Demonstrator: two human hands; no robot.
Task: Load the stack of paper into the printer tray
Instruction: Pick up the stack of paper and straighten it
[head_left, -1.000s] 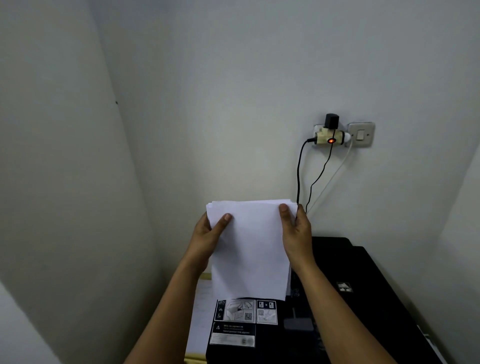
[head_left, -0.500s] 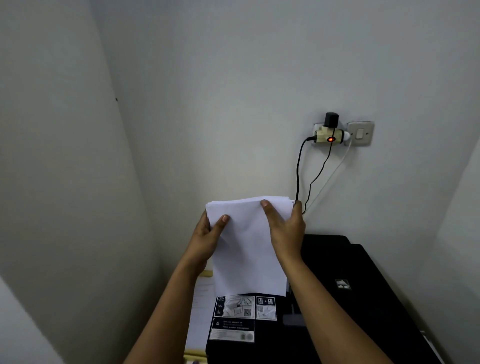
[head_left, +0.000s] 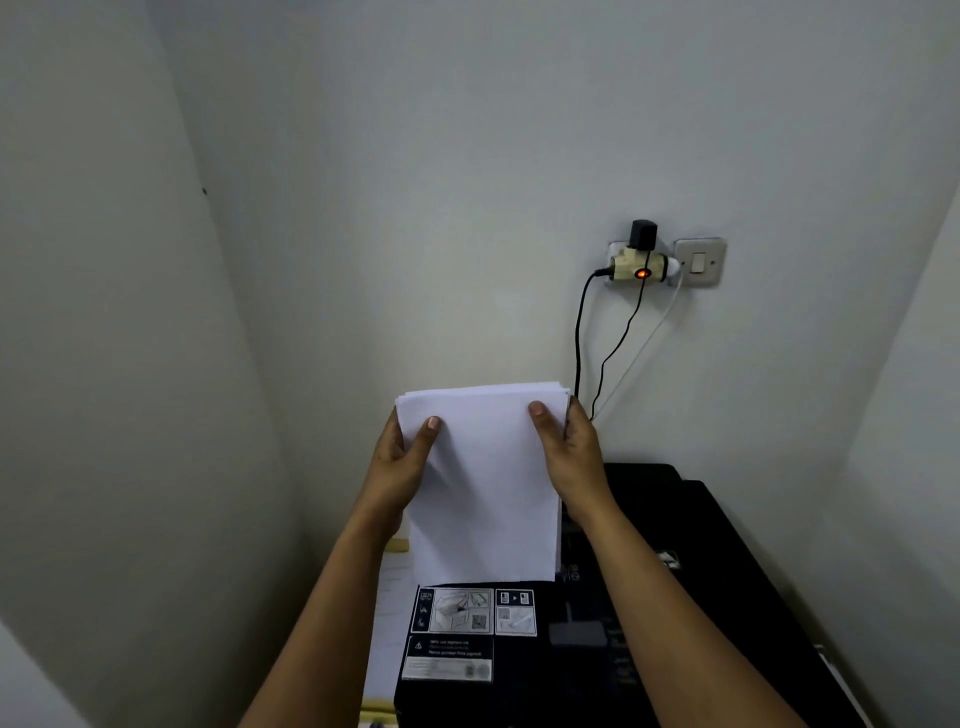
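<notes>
Both hands, left hand (head_left: 402, 460) & right hand (head_left: 569, 457), pinch the paper stack (head_left: 483, 483) mid-frame; it stands tall, bottom edge at printer tray (head_left: 467, 623) just below.

Your left hand (head_left: 400, 457) and right hand (head_left: 571, 457) grip the paper (head_left: 485, 499) upright by its sides, its lower edge at the printer (head_left: 675, 597).

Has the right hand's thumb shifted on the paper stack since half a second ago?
Yes. The right hand slid its thumb back toward the paper stack right edge, nearer the black cable.
</notes>
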